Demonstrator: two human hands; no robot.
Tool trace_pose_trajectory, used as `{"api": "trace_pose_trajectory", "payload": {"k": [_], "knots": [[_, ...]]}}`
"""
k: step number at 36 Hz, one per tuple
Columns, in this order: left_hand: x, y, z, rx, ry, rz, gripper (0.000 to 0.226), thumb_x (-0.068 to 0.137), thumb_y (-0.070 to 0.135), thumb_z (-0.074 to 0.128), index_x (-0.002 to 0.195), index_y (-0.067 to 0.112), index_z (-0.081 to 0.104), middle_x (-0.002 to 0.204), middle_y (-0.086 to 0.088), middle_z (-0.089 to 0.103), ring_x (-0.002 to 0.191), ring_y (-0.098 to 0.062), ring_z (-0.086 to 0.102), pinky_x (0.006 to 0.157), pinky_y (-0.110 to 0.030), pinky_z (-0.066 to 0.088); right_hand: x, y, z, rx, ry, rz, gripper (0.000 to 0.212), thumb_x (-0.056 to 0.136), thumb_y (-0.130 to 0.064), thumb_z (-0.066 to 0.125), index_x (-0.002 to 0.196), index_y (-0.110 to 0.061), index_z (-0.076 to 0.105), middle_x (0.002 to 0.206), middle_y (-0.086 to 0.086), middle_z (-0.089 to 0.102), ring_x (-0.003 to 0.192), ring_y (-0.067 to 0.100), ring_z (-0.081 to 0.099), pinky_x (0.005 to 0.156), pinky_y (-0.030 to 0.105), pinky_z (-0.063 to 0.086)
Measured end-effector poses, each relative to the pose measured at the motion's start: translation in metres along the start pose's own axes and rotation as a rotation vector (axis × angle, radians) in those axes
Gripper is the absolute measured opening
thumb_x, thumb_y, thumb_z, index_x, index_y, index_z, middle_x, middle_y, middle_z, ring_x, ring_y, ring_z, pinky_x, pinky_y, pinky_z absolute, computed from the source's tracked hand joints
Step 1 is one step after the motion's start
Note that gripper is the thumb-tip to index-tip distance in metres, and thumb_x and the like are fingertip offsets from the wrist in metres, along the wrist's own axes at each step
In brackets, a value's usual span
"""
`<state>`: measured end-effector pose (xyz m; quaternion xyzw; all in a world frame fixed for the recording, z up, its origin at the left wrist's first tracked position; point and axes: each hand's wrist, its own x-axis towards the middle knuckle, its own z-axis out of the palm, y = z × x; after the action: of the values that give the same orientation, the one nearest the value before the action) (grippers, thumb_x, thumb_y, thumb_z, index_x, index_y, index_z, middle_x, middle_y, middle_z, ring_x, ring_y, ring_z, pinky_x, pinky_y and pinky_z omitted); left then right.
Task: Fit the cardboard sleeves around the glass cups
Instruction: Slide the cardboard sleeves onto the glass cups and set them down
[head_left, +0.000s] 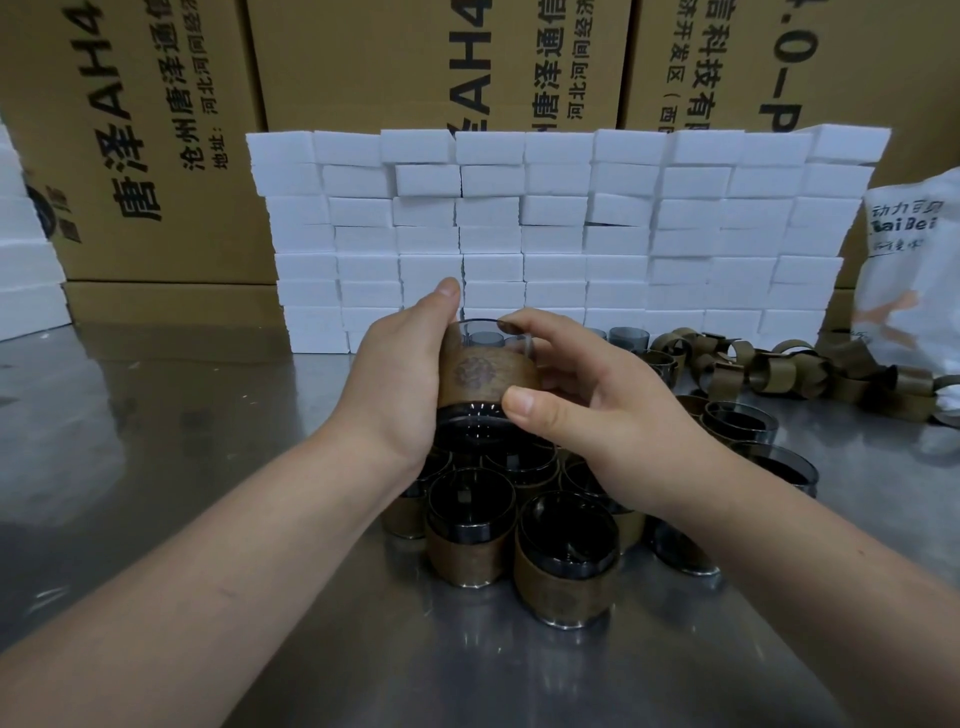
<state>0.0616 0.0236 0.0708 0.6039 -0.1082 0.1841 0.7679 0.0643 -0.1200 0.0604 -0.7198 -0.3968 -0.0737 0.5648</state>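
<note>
Smoky dark glass cup (475, 428) held just above a cluster of already-sleeved cups (470, 535) on the steel table (156, 441); brown printed cardboard sleeve (485, 376) sits round its middle, glass showing on both sides of the band. Left hand (400, 374) curls round the cup's left side, while the right hand (587, 410) pinches it, thumb at the sleeve's near edge, forefinger on the far rim. Likely the final seating; next calls for squaring the band, parking the cup with the finished ones, then taking a loose sleeve from the heap of olive-brown cardboard rings (779, 369) at right.
</note>
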Motion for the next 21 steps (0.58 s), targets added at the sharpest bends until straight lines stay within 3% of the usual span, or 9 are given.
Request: {"api": "trace_pose_trajectory", "payload": {"k": [4,11,14,18,21], "knots": [[0.0001,0.0002,0.0010,0.000,0.007,-0.003,0.051,0.092,0.035,0.047,0.042,0.022,0.047,0.051,0.002,0.042,0.049,-0.015,0.046,0.052,-0.024,0.039,-0.0001,-0.0007,0.0004,0.033,0.000,-0.005,0.039,0.071,-0.026,0.063,0.106,-0.038,0.052,0.097,-0.011,0.062,0.086,-0.004,0.062,0.077,0.012,0.047],[0.0001,-0.0003,0.0004,0.032,0.010,0.005,0.054,0.093,0.034,0.047,0.040,0.023,0.050,0.047,0.005,0.046,0.049,-0.014,0.049,0.055,-0.026,0.041,-0.0002,-0.0010,0.0000,0.018,0.000,-0.004,0.038,0.072,-0.028,0.063,0.106,-0.040,0.052,0.100,-0.009,0.063,0.089,-0.001,0.062,0.081,0.016,0.049],[0.0004,0.0000,0.0003,0.042,0.020,0.012,0.044,0.092,0.035,0.049,0.050,0.023,0.048,0.058,-0.005,0.047,0.058,-0.020,0.049,0.062,-0.032,0.041,-0.0001,-0.0017,-0.0008,0.006,-0.003,-0.005,0.038,0.072,-0.028,0.063,0.107,-0.040,0.052,0.100,-0.010,0.063,0.089,-0.002,0.062,0.080,0.015,0.048],[0.0014,-0.0017,-0.0008,0.074,0.032,-0.001,0.049,0.092,0.036,0.049,0.044,0.023,0.047,0.051,0.001,0.046,0.050,-0.016,0.049,0.058,-0.029,0.040,-0.0001,-0.0004,-0.0006,0.010,0.007,0.001,0.036,0.072,-0.028,0.063,0.105,-0.040,0.054,0.098,-0.012,0.064,0.090,0.001,0.063,0.082,0.019,0.050],[0.0011,-0.0013,-0.0006,0.089,0.022,0.008,0.042,0.092,0.036,0.049,0.054,0.018,0.049,0.057,-0.005,0.047,0.056,-0.019,0.049,0.061,-0.032,0.039,0.0000,0.0002,-0.0006,0.014,0.007,0.009,0.036,0.071,-0.029,0.064,0.104,-0.040,0.055,0.099,-0.010,0.064,0.091,0.003,0.063,0.085,0.023,0.051]]}}
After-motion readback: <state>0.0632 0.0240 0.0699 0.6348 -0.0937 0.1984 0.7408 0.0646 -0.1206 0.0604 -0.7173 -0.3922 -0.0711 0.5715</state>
